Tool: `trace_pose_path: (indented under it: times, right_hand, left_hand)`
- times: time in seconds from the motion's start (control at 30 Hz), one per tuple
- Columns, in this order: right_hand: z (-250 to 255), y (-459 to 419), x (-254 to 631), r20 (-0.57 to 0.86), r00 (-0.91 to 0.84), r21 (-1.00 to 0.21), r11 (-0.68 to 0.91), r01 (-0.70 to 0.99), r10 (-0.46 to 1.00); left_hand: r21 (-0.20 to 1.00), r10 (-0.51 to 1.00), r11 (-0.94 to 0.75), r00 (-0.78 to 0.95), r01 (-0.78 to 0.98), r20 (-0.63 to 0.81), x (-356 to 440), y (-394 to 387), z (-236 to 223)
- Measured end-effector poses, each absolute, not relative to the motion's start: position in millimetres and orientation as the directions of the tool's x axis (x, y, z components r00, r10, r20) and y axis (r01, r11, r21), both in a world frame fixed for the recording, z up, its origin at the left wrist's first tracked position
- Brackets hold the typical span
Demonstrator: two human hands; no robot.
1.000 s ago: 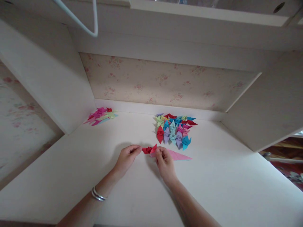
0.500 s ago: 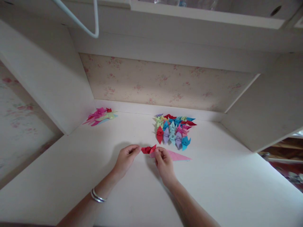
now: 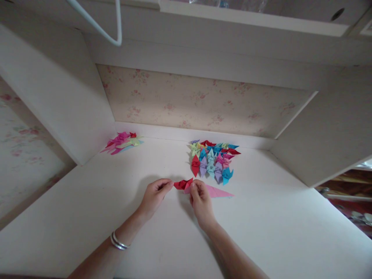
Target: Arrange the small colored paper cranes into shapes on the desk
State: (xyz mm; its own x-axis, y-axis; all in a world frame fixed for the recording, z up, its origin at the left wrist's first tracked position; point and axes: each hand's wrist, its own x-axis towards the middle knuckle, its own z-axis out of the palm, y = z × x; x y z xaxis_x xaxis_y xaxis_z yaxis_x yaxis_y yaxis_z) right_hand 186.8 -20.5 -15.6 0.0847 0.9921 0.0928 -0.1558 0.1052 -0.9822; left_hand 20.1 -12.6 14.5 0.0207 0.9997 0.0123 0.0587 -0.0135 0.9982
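Origami piece [image 3: 182, 185], red, spans from left fingers [image 3: 166, 186] to right fingers [image 3: 193, 190].

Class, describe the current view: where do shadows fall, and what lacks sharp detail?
Head view: soft shadows beside the left hand and right hand on the white desk; head view: red folded paper lacks crisp creases; head view: clutter at far right blurred.
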Motion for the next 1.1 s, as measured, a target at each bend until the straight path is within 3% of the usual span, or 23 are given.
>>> trace_pose_path:
  times: [0.3,0.83,1.1]
  right_hand:
    - [-13,-21,187,0.091,0.088,-0.982,0.104,-0.157,0.992]
    - [-15,-19,185,0.058,0.101,-0.982,0.074,-0.171,0.993]
    - [-17,-24,180,-0.048,0.093,-0.954,-0.018,-0.3,0.995]
  left_hand:
    - [0.997,0.999,-0.029,0.026,0.064,0.028,22,-13,14]
    - [0.953,0.989,-0.147,0.011,0.265,0.149,22,-11,4]
    - [0.932,0.972,-0.104,-0.163,0.348,0.169,32,2,15]
